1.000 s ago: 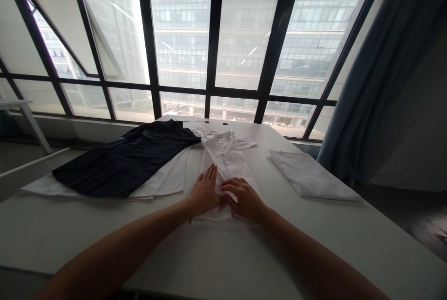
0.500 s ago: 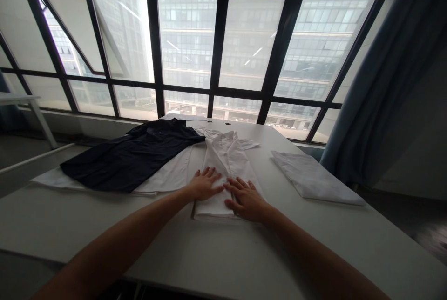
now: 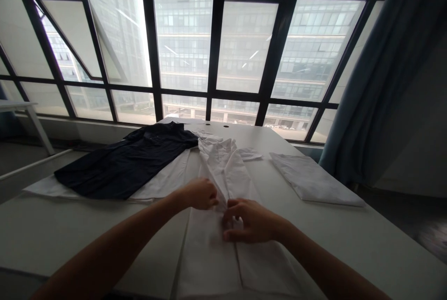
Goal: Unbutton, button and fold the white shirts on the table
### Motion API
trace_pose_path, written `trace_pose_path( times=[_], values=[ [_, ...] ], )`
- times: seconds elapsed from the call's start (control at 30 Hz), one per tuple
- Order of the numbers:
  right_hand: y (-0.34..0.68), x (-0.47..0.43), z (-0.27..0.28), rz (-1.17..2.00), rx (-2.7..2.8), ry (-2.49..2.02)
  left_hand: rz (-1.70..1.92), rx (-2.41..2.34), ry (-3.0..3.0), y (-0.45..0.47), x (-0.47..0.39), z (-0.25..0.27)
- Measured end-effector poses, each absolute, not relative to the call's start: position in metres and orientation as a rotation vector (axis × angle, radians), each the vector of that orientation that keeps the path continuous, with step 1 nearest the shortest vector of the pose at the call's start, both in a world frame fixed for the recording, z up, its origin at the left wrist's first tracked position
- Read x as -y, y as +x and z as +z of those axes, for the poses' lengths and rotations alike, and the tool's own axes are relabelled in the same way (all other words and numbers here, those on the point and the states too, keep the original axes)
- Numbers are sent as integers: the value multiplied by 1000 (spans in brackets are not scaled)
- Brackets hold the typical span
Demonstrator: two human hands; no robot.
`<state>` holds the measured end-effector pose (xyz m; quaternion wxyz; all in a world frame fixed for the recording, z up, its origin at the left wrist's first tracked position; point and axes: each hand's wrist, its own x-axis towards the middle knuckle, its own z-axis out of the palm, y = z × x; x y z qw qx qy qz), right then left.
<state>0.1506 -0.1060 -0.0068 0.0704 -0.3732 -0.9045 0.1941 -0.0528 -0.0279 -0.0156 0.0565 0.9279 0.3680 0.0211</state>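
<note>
A white shirt lies lengthwise in front of me. Its collar end is bunched toward the window and its lower part runs past the bottom of the view. My left hand is closed at the shirt's front, left of its middle line, and creases pull toward it. Just right of it, my right hand has curled fingers and a thumb bent toward each other in a pinch over the front opening. Its fingertips are slightly blurred. Beside the left hand lies a dark navy shirt on top of another white garment.
The white table carries all the clothes. A folded white garment lies on its right side. Windows line the far side, with one pane tilted open, and a blue curtain hangs at the right. Another white table stands far left.
Both hands were spread flat on the shirt and are now curled and closed. The shirt's lower part, which ended near the hands, now extends toward me past the bottom of the view.
</note>
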Motion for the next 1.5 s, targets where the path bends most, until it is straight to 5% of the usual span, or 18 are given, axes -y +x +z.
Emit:
trace_pose_path(
  times=[0.13,0.43,0.7,1.33,1.5],
  values=[
    [145,100,-26,527,2701,-954,161,-807,2639,-61,10,-25],
    [140,78,-52,7,2426,-1121,440,-1494,2759,-70,-75,-31],
    [143,78,-55,113,2413,-1329,610,-1409,2958,-57,-173,-17],
    [149,57,-77,384,2522,-1232,25,-1075,3355,-30,-262,-4],
    [150,53,-85,325,2522,-1237,155,-1012,3403,-12,-260,-13]
  ],
)
